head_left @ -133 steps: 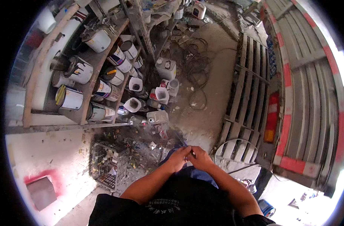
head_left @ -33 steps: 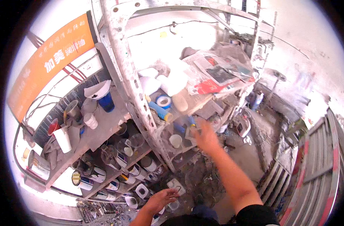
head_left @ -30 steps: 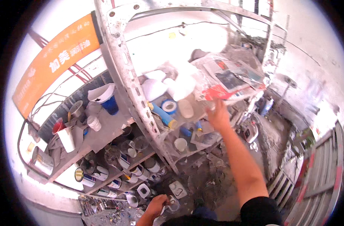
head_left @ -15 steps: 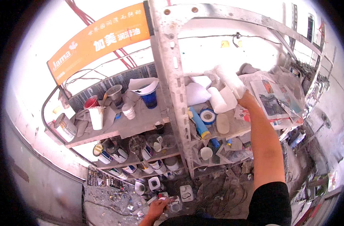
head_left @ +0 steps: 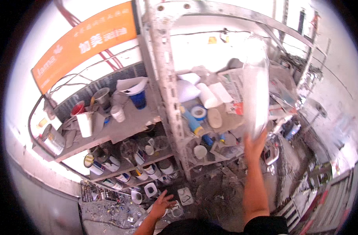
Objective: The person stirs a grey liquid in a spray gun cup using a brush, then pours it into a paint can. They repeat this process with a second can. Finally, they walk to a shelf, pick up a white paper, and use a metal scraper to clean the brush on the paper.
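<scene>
My right hand (head_left: 255,148) is closed around the lower end of a long white cylinder in clear plastic wrap (head_left: 256,100), held upright in front of the right shelf. The loose top of the plastic stands above the white part. Motion blurs this hand and the cylinder a little. Low at the centre, my left hand (head_left: 161,205) has its fingers spread with nothing in them. Close by are a clear container (head_left: 176,210) and a square white container (head_left: 150,190) on the floor.
The right shelf holds a white roll (head_left: 208,96), a blue-and-white tape roll (head_left: 198,112) and newspaper (head_left: 230,84). A perforated metal post (head_left: 166,78) divides it from the left shelf (head_left: 128,128), which bears cups and a blue container (head_left: 138,100). Paint cans (head_left: 93,164) stand below.
My right hand has lifted the wrapped cylinder off the shelf and drawn it nearer, turning it upright. My left hand's fingers, pinched together before, have spread. The view has shifted to the right.
</scene>
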Demonstrator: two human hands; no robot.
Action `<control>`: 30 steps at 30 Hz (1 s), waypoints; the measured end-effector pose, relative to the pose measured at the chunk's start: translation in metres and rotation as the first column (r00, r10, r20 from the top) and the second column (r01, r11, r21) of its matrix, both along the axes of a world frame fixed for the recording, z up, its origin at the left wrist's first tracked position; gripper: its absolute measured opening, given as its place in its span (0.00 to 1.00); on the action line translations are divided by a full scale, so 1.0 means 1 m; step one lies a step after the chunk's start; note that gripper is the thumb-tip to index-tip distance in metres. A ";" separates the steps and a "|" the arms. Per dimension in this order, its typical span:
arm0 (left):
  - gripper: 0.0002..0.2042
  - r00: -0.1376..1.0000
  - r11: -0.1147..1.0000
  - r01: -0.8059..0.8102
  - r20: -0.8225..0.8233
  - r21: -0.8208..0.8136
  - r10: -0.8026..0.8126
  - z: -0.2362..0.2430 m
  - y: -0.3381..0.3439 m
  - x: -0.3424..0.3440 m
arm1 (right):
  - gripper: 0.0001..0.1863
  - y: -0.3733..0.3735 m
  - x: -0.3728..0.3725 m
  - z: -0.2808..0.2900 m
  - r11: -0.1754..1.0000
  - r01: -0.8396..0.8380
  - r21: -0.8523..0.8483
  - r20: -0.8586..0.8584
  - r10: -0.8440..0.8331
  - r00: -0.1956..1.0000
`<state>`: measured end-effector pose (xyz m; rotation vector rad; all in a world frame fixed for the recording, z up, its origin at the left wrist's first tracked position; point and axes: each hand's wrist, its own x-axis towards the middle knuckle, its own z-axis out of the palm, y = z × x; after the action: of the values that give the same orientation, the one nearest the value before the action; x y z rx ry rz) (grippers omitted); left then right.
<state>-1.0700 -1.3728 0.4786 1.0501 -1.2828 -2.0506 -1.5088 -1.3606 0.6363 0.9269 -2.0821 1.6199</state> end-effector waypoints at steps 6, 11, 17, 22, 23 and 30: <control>0.48 0.952 0.859 0.276 -0.004 -0.432 -0.307 0.113 -0.019 -0.110 | 0.41 0.078 0.146 -0.071 0.941 -0.329 -0.081 0.401 0.333 0.854; 0.55 0.986 0.756 0.146 0.036 -0.638 -0.160 0.146 -0.003 -0.135 | 0.39 0.110 0.218 -0.084 0.777 -0.596 0.204 0.477 0.452 0.753; 0.49 0.972 0.873 0.194 -0.033 -0.446 -0.233 0.131 -0.032 -0.065 | 0.37 0.125 0.217 -0.094 0.462 -0.822 0.334 0.341 0.753 0.562; 0.49 0.879 0.921 0.385 -0.280 -0.064 -0.387 0.104 -0.061 0.033 | 0.16 0.097 0.188 -0.034 0.678 -0.727 0.107 0.281 0.681 0.676; 0.50 0.865 0.916 0.400 -0.322 -0.021 -0.385 0.109 -0.058 0.049 | 0.14 0.089 0.193 -0.007 0.693 -0.707 0.140 0.181 0.684 0.707; 0.48 0.721 0.817 0.571 -0.523 0.077 -0.454 0.072 -0.045 0.115 | 0.13 0.045 0.232 0.072 0.287 -0.926 0.244 -0.108 0.957 0.268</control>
<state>-0.9553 -1.4180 0.5503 0.1946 -1.1592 -2.7135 -1.2766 -1.3153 0.7080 2.6665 -1.4002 1.6162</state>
